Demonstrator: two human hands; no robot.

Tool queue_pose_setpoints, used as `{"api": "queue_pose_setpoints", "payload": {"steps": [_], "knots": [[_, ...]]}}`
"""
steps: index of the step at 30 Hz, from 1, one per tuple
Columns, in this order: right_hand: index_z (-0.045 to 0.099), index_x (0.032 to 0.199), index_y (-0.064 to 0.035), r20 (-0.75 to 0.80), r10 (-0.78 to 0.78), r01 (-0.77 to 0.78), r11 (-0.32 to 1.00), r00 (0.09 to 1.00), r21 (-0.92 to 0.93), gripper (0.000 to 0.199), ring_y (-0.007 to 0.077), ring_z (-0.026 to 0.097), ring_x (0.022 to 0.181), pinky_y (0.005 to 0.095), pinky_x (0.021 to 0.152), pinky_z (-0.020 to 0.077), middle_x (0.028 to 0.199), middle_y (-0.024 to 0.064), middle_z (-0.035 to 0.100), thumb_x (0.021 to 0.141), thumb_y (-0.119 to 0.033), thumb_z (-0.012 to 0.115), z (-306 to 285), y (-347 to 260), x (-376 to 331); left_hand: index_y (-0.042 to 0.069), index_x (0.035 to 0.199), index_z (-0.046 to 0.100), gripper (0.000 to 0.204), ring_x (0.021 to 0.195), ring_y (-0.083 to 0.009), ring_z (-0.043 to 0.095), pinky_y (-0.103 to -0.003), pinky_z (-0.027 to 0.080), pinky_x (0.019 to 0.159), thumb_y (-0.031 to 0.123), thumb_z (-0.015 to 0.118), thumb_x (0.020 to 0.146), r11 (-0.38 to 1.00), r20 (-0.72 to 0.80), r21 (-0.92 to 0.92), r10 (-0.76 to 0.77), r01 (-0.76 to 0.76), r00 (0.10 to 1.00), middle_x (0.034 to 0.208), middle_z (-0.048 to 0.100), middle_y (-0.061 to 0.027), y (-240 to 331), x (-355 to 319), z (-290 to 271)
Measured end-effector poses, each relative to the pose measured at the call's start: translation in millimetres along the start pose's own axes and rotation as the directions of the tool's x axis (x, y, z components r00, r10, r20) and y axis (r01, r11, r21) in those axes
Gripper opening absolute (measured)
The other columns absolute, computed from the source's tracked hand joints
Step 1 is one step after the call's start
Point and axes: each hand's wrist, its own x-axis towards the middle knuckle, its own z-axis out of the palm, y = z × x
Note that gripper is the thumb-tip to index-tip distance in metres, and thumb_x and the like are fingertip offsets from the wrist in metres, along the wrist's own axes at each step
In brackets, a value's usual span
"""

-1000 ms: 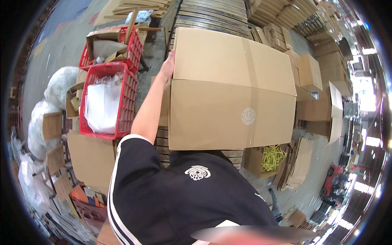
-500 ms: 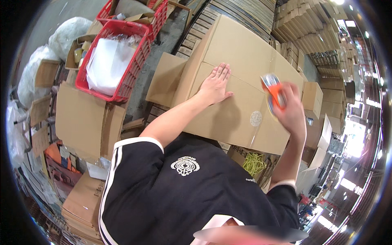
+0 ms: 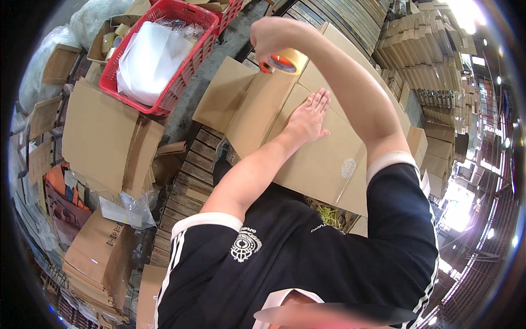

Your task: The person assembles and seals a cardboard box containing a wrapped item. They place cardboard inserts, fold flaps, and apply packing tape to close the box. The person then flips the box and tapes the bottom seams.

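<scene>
A large cardboard box [image 3: 323,159] stands before me with its top flaps closed along a seam. My left hand [image 3: 310,118] lies flat on the top, fingers stretched out and holding nothing. Up at the box's far left edge, my right hand [image 3: 268,39] is closed round an orange tape dispenser [image 3: 267,68]. A roll of yellowish tape [image 3: 290,61] sits in the dispenser and shows below the hand. The fingers on the handle are partly hidden by the back of the hand. A round pale mark [image 3: 348,168] is on the box top near its right side.
A red plastic basket [image 3: 159,105] with white sheeting stands at the left, above flattened cardboard [image 3: 98,137]. Another cardboard flap [image 3: 222,90] juts out left of the box. Stacked cardboard [image 3: 422,49] rises at the far right. Wooden slats [image 3: 183,203] lie below the box.
My right hand has swung with the tape dispenser from the box's right side across to its far left edge. My left hand stays flat on the top. The view has shifted slightly.
</scene>
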Motion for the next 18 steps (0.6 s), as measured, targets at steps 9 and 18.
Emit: {"api": "queue_pose_setpoints", "payload": {"steps": [9,18], "knots": [[0.086,0.087,-0.0107,0.367,0.125,-0.017,0.959,0.922,-0.283,0.031,0.0313,0.075,0.092,0.0472,0.081,0.0587,0.1,0.0146,0.08,0.056,-0.014,0.086,7.6,-25.8,44.1,-0.004,0.17,0.02,0.104,0.168,-0.0321,0.013,-0.044,0.011,0.137,0.069,0.051,0.103,0.996,0.065,-0.065,-0.06,0.064,0.996,0.179,0.022,-0.0174,4.3,-7.0,0.3],[0.084,0.09,-0.0051,-0.458,0.072,-0.005,0.99,0.886,0.144,0.029,0.0255,0.074,0.075,0.0378,0.074,0.0576,0.083,0.0165,0.078,0.078,-0.031,0.08,-70.2,62.0,-335.2,0.002,0.172,0.019,0.106,0.168,-0.0299,0.011,-0.047,0.017,0.136,0.073,0.053,0.101,0.996,-0.089,-0.035,-0.086,0.083,0.992,0.182,0.015,-0.0142,13.0,-13.3,9.4]]}}
